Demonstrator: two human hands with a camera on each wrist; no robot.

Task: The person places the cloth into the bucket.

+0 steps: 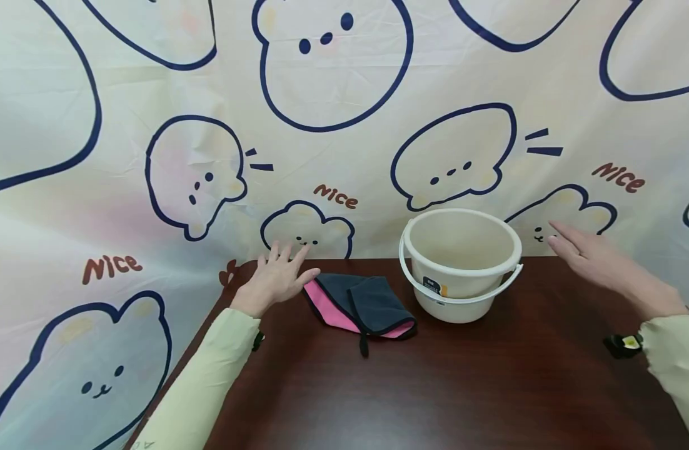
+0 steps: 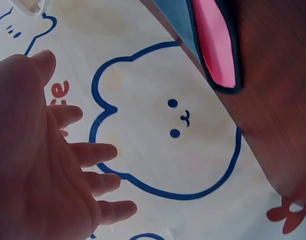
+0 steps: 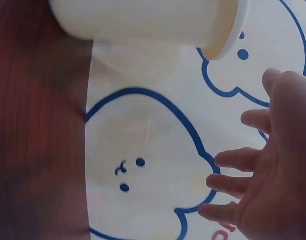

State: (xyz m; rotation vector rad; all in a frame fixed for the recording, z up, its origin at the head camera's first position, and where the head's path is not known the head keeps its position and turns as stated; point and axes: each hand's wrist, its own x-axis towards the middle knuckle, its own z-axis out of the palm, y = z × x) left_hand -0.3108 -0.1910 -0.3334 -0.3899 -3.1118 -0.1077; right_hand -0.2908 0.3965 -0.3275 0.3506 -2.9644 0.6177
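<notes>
In the head view a folded cloth (image 1: 372,303), dark grey-blue with a pink underside and black edging, lies on the table. To its right stands a white bucket (image 1: 462,262), upright, its handle lowered across the front. My left hand (image 1: 277,280) hovers near the cloth's upper left corner with its fingers spread, holding nothing. Right of the bucket and apart from it, my right hand (image 1: 598,259) is raised with straight fingers. A corner of the cloth (image 2: 217,45) shows in the left wrist view, and the bucket's side (image 3: 148,17) in the right wrist view.
The dark brown wooden table (image 1: 367,400) reaches back to a pale hanging sheet (image 1: 344,156) printed with cartoon bears. Its left edge slants away beside my left arm. A short black loop (image 1: 364,344) hangs off the cloth's front edge.
</notes>
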